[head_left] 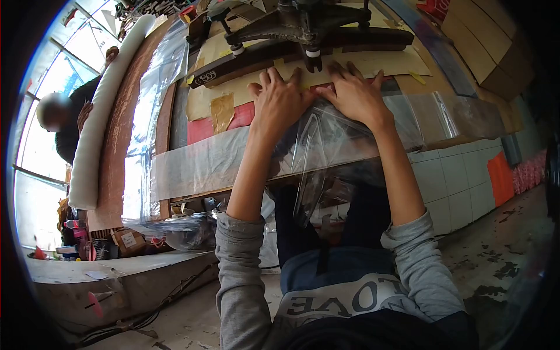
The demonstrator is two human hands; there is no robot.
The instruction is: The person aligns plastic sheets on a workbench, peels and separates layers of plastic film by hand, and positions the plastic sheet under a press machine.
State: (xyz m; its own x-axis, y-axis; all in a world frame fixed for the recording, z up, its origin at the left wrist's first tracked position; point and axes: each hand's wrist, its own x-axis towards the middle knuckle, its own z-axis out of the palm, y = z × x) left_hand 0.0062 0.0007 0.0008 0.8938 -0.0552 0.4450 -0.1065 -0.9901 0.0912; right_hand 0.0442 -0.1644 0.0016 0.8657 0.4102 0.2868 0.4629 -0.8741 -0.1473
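My left hand [279,102] lies on the worktable with its fingers spread, its fingertips on the tan sheet [248,80] in front of a long dark metal bar [256,63]. To its right my right hand [359,99] rests in the same way, fingers apart and pointing at the bar. Between and below the hands, a clear plastic film [315,137] hangs over the table's near edge in loose folds. A red strip [201,129] shows under the tan sheet at the left. Whether the thumbs touch the film is unclear.
A heavy cast-metal press frame [303,26] stands over the bar. On the left, another person [76,119] is beside a long white roll [108,111]. Cardboard boxes [484,44] stand at the right, and an orange sheet [500,178] hangs near the tiled wall.
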